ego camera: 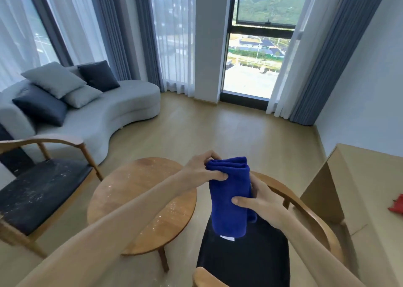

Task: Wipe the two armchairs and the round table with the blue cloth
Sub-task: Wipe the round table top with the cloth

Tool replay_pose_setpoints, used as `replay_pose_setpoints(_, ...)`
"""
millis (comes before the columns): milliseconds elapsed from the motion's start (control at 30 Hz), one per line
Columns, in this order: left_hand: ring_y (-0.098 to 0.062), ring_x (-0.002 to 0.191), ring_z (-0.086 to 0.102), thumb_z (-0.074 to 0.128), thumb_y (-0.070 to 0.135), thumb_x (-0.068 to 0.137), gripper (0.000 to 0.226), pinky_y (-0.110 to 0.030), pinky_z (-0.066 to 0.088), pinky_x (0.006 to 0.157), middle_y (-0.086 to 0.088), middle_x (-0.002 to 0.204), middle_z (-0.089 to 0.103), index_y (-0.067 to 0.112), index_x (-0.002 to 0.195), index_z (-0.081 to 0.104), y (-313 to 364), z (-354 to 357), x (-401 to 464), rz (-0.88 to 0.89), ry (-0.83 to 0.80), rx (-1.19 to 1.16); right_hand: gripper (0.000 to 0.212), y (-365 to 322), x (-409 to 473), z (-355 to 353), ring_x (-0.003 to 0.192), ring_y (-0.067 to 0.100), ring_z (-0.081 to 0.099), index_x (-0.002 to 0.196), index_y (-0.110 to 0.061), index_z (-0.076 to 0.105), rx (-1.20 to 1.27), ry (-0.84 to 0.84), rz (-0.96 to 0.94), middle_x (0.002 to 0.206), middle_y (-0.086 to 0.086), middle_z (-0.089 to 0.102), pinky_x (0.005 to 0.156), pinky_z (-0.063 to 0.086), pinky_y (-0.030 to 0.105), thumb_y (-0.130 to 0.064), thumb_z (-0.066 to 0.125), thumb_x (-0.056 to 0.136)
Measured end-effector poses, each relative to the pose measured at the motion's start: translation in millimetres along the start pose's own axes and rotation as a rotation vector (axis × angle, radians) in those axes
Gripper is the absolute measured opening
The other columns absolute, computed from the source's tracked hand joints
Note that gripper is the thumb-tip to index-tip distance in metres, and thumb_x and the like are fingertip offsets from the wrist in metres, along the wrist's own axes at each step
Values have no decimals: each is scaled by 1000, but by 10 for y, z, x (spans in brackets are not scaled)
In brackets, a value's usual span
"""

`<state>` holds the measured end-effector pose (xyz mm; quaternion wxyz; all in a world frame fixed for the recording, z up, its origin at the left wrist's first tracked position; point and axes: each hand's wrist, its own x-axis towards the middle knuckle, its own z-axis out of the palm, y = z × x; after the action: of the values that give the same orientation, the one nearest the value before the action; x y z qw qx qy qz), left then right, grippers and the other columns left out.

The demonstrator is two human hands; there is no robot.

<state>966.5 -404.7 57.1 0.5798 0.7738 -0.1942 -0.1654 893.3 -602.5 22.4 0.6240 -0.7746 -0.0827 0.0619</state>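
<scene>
A chair [37, 190] with a dark, speckled seat stands on the left. Next to it is the round counter [139, 201], with white specks on top. The left hand [201, 170] pinches the top of the folded blue cloth [230, 197]. The right hand [257, 202] grips its lower side. The cloth is held up over the second chair [246, 260].
</scene>
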Motion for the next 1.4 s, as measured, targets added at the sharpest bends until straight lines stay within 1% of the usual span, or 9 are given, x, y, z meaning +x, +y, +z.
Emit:
replay_pose_setpoints(133,-19,97,65,76,19,79,32,-31,57,79,-5,105,67,22,103,56,-473,-415,-187,-159,-12,9,41,148,311,416,89,-3,64,112,-34,52,-205,-34,38,99,-22,68,66,52,12,-12,72,84)
replay_pose_setpoints(267,-7,93,65,67,36,84,34,-22,57,69,8,108,63,28,113,52,-1082,-973,-434,-388,-6,199,32,365,674,843,80,3,66,103,-33,53,-415,-110,101,90,-11,69,70,54,21,-19,72,82)
replay_pose_setpoints(467,-13,97,58,57,30,92,23,-27,53,79,1,112,58,22,113,53,-2133,-1972,-695,-627,126,426,17,748,1261,1633,70,9,66,89,-25,56,-545,-98,248,78,-4,68,63,56,22,-24,70,80)
replay_pose_setpoints(633,-21,117,47,44,30,98,40,-34,43,97,-5,133,46,14,134,42,-2974,-2810,-491,-606,69,762,14,1107,1981,2491,66,12,64,85,-20,51,-610,-10,392,76,-4,64,58,55,25,-23,64,83)
replay_pose_setpoints(733,-24,124,41,37,32,98,43,-39,38,101,-5,136,41,15,137,36,-3446,-3296,-219,-572,-19,976,10,1315,2452,3012,65,15,64,86,-18,49,-628,62,479,76,-2,64,62,57,33,-19,60,84)
replay_pose_setpoints(833,-25,127,38,36,32,98,44,-39,37,102,-6,138,39,14,139,33,-3854,-3574,-36,-583,-150,1037,8,1467,2838,3417,66,16,63,87,-16,49,-668,108,569,78,0,63,62,54,34,-15,56,86)
replay_pose_setpoints(1067,-25,125,39,36,27,98,40,-38,38,100,-7,137,39,14,135,34,-4608,-3842,342,-574,-337,1028,9,1992,3531,3859,79,21,60,96,-12,46,-870,162,715,91,4,60,66,51,30,-13,51,89)
replay_pose_setpoints(1233,-23,121,40,36,25,98,38,-35,42,94,-5,136,39,14,134,36,-5091,-3815,635,-567,-311,937,33,2453,3914,4090,105,18,52,123,-14,42,-1021,205,731,116,2,49,73,45,24,-32,50,97)
replay_pose_setpoints(1400,-19,116,44,38,23,96,36,-33,45,92,-2,130,42,15,131,40,-5489,-3734,833,-540,-264,868,31,2929,3959,4399,104,21,53,120,-14,53,-995,138,650,116,2,54,84,46,27,-32,52,95)
